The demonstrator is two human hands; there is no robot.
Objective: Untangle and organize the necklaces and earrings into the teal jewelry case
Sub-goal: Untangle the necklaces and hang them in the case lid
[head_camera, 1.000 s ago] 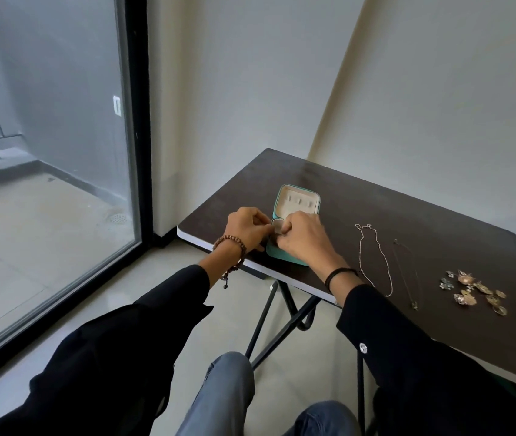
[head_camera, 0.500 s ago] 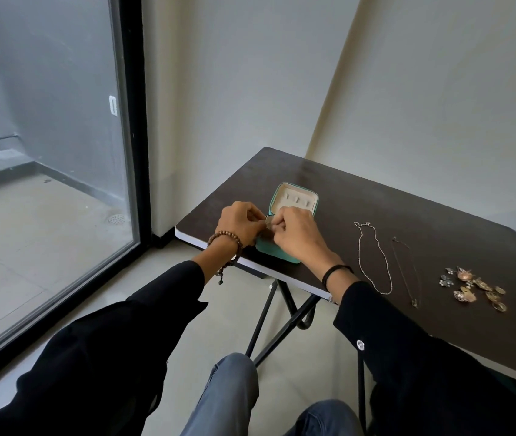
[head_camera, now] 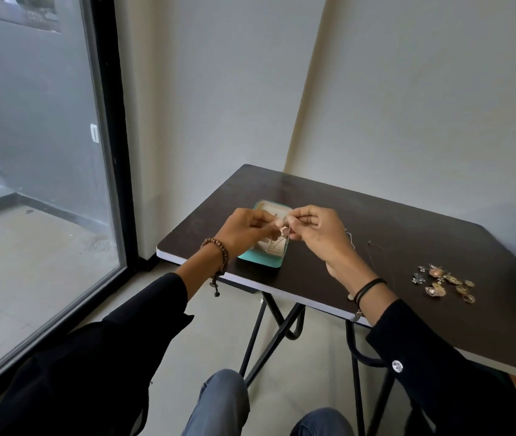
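Held above the teal jewelry case (head_camera: pixel 259 262), the left hand (head_camera: pixel 245 231) and right hand (head_camera: pixel 318 236) are pinching a thin chain (head_camera: pixel 285 236) with curled fingers.

Left hand (head_camera: pixel 244 229) and right hand (head_camera: pixel 316 234) have risen off the teal case (head_camera: pixel 259 262), pinching seemingly a chain (head_camera: pixel 285 236).

A dark folding table (head_camera: pixel 423 247) on black metal legs (head_camera: pixel 357 382) stands against pale, bare walls (head_camera: pixel 218 105). At left, a black-framed glass door (head_camera: pixel 45 136) looks onto a grey balcony (head_camera: pixel 23 262) with a floor drain (head_camera: pixel 101 245); daylight falls on the light floor (head_camera: pixel 218 335).
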